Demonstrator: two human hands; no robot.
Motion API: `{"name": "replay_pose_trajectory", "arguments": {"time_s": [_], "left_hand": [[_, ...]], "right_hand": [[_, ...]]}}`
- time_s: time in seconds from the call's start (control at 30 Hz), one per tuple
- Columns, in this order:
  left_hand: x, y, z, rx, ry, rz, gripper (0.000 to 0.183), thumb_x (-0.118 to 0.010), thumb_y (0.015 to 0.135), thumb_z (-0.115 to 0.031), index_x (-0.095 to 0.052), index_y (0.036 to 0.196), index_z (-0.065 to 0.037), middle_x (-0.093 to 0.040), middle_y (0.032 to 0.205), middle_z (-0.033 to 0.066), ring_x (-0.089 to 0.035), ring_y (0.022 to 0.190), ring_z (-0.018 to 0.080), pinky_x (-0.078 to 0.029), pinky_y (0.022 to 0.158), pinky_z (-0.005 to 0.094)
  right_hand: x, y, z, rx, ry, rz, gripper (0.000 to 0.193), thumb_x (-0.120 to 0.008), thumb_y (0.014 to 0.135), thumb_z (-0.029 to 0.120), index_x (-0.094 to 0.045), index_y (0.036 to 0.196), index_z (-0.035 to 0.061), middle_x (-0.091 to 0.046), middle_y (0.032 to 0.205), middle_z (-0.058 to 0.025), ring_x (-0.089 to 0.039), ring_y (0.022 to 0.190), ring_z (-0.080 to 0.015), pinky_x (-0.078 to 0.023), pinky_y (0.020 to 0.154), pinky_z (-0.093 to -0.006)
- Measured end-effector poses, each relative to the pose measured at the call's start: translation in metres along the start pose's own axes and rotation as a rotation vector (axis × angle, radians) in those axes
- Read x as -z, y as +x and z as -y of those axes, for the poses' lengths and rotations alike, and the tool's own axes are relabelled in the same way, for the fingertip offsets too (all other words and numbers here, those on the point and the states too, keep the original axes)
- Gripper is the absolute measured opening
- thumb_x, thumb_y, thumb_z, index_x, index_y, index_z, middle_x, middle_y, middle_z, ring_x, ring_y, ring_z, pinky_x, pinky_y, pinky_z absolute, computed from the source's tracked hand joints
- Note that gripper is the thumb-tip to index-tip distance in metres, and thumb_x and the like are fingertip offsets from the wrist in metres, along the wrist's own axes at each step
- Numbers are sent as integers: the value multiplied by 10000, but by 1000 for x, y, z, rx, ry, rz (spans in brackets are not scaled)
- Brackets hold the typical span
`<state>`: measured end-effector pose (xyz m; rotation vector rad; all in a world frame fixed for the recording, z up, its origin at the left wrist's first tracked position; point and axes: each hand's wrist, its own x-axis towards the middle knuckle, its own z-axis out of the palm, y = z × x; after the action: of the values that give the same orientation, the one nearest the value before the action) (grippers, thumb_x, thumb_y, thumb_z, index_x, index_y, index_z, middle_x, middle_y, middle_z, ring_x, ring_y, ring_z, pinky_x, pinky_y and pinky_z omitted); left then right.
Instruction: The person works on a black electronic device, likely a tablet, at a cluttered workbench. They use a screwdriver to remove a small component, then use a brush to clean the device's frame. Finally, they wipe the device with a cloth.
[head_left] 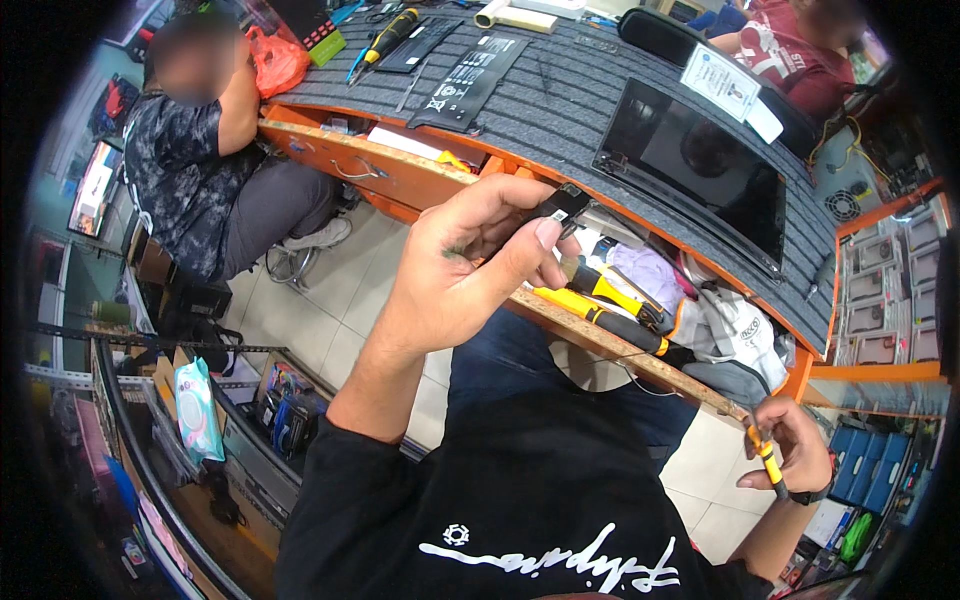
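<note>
My left hand [470, 255] is raised over the open drawer, fingers closed in a pinch. Between its thumb and fingertips sits a small black part [562, 206] with a small white label; its exact kind is unclear. Off to the lower right, by the drawer's corner, my right hand [800, 450] is closed on a hand tool [769, 464] with a yellow-and-black handle. The tool's working end is too small to make out. A dark display panel [690, 165] lies on the ribbed grey desk mat beyond the drawer, and a flat black laptop battery [470, 82] lies farther left.
The open wooden drawer [640, 357] holds yellow-and-black tools [600, 315] and grey-white cloth [725, 325]. A screwdriver [390, 35] lies at the desk's far left. A person [190, 170] sits at left, another [800, 50] at far right. A shelf with a wipes pack [198, 410] stands lower left.
</note>
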<state>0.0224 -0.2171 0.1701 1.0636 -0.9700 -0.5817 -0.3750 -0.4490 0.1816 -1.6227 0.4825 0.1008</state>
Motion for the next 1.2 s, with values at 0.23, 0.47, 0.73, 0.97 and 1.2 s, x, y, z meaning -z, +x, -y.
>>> {"name": "replay_pose_trajectory", "arguments": {"time_s": [0.23, 0.47, 0.73, 0.97, 1.2], "left_hand": [[7, 3, 10, 82, -4, -21, 250, -637, 1032, -49, -598, 1259, 50, -738, 1006, 138, -727, 820, 147, -585, 703, 264], [12, 7, 17, 75, 129, -129, 283, -640, 1036, -74, -599, 1286, 54, -747, 997, 176, -718, 731, 170, -588, 634, 282], [31, 8, 5, 95, 253, -77, 219, -599, 1045, -72, -610, 1207, 75, -721, 950, 140, -678, 693, 151, -537, 605, 256], [9, -3, -4, 166, 162, -18, 268, -642, 1014, -44, -607, 1254, 69, -745, 940, 167, -702, 689, 164, -550, 592, 266], [-18, -2, 2, 214, 64, 62, 257, -635, 1028, -60, -613, 1255, 60, -742, 960, 119, -678, 726, 100, -519, 599, 221]], "right_hand": [[5, 42, 37, 257, -213, 381, 624, -910, 786, 66, -625, 1335, -17, -705, 1074, -122, -727, 878, -177, -583, 792, -326], [5, 49, 17, 141, -340, 439, 634, -896, 827, 158, -610, 1383, 50, -688, 1235, -99, -665, 1064, -211, -544, 895, -330], [5, 44, 4, 182, -254, 399, 624, -881, 839, 137, -589, 1380, 33, -684, 1224, -90, -667, 1014, -182, -559, 846, -323], [-23, 67, 5, 217, -65, 208, 550, -902, 808, 105, -624, 1278, 38, -672, 962, -5, -632, 818, -83, -508, 692, -256], [-52, 96, 26, 293, -236, 77, 512, -899, 802, 113, -671, 1257, 56, -678, 855, -2, -597, 730, -85, -444, 643, -245]]}}
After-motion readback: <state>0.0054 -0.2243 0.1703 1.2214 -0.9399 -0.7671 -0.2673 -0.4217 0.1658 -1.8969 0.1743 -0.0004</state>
